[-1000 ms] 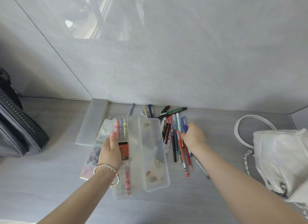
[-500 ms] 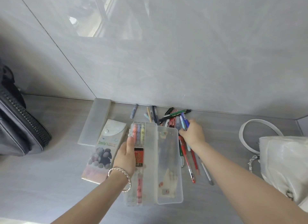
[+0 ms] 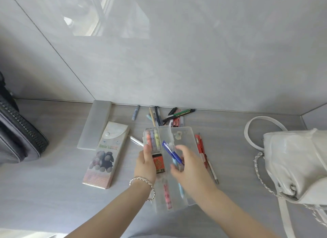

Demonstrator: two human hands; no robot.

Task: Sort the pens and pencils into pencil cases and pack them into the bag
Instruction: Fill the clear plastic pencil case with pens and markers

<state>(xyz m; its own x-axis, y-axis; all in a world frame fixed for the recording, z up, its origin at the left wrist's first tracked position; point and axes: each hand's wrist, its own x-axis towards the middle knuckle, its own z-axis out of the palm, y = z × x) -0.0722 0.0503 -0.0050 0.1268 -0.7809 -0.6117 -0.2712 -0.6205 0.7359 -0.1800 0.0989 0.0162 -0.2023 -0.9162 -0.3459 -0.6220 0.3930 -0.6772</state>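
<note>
Down at the bottom centre of the frame both forearms reach in side by side. The left hand (image 3: pixel 145 164), a silver bracelet (image 3: pixel 141 180) at its wrist, grips the left edge of the open clear pencil case (image 3: pixel 160 202), thumb laid along the tray's rim. The right hand (image 3: pixel 190 167) hovers over the tray with fingers curled, pinching a blue pen (image 3: pixel 172 152) that points up and to the left, its tip just above the divider. A pale blue pen (image 3: pixel 181 190) lies under that hand; whether the fingers also hold it, I cannot tell.

Inside the tray: a pink pen (image 3: pixel 167 195) at the near end, an orange 2B lead box (image 3: pixel 158 162) in the middle, pastel highlighters (image 3: pixel 153 140) at the far end. The lid is folded out to the right.

Out across the grey table (image 3: pixel 53 184), red pens (image 3: pixel 200 145) lie just right of the lid. Left of centre sits a printed case with teddy bears (image 3: pixel 104 156), and just beyond it a frosted flat case (image 3: pixel 94 125). At the right edge slumps a white bag (image 3: pixel 297 163) with a chain strap; at the left edge, a dark zipped bag (image 3: pixel 16 136).

Further back, loose pens and pencils (image 3: pixel 169 116) lie scattered against the foot of the glossy grey wall (image 3: pixel 194 60), which carries a window's reflection at upper left.
</note>
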